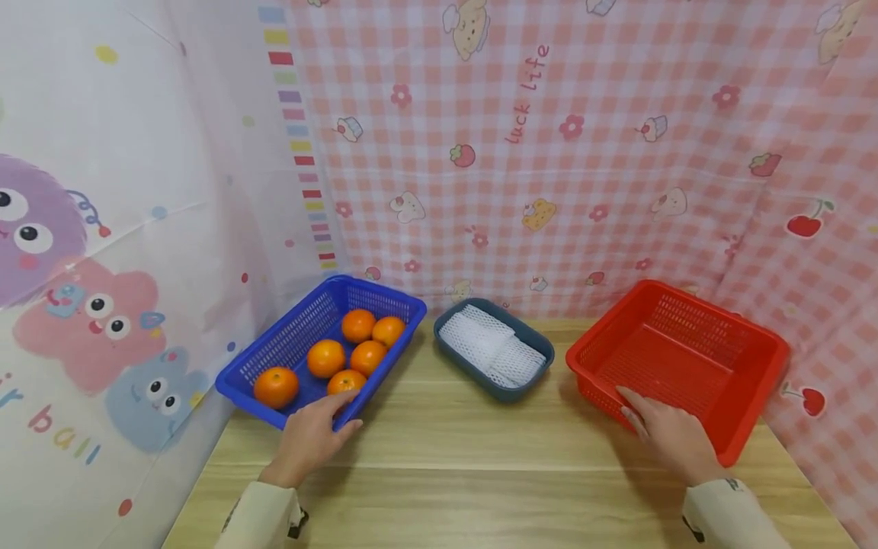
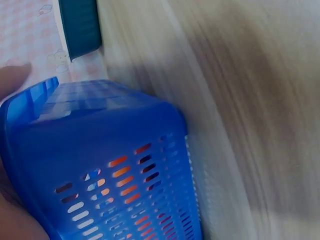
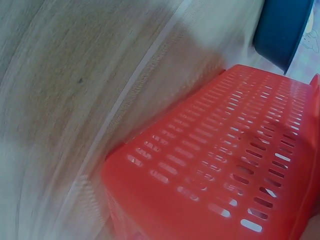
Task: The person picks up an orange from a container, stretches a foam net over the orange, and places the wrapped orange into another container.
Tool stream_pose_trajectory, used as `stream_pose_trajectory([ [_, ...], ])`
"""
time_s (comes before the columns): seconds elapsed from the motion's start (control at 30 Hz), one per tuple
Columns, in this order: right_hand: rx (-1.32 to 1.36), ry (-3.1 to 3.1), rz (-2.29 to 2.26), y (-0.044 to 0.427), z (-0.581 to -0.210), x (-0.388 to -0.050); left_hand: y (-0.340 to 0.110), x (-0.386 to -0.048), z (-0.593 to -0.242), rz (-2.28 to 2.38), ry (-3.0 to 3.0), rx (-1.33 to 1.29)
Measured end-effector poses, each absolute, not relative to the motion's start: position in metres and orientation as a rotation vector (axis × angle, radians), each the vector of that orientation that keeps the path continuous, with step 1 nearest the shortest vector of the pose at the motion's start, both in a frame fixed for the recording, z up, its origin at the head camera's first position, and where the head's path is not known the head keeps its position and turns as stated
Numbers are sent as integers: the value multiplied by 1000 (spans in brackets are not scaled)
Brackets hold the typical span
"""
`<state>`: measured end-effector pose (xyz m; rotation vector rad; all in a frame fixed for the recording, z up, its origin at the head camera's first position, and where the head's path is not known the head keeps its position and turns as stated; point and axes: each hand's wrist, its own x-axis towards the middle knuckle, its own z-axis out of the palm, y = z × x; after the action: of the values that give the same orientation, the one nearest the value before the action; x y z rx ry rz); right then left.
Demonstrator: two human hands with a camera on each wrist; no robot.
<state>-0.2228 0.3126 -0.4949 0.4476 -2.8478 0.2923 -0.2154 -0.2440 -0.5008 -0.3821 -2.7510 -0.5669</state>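
My left hand [image 1: 310, 435] grips the near right corner of a blue plastic basket [image 1: 274, 343], its fingers over the rim and the thumb outside. Several oranges [image 1: 326, 358] lie in that basket. On the other side, my right hand [image 1: 668, 431] holds the near left rim of a red slotted basket [image 1: 686, 366], whose visible floor is bare. In the left wrist view, the blue basket's wall [image 2: 100, 145] shows oranges through its slots. The red basket's side [image 3: 215, 150] fills much of the right wrist view, and most of that hand is hidden there.
Between the baskets stands a dark teal tray [image 1: 507, 394] with white foam mesh sleeves [image 1: 490, 343] in it. All stand on a wooden table [image 1: 473, 450]. A pink checked cloth [image 1: 521, 168] hangs behind, and a white printed cloth [image 1: 192, 191] hangs at the left.
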Motion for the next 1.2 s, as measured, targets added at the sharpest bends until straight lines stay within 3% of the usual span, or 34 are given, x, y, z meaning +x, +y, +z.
stream_pose_trajectory([
  [0.7, 456, -2801, 269, 313, -495, -221, -318, -256, -476, -477, -2846, -117],
  [1.2, 447, -2815, 278, 313, -495, -221, -339, -274, -464, -470, -3144, 29],
])
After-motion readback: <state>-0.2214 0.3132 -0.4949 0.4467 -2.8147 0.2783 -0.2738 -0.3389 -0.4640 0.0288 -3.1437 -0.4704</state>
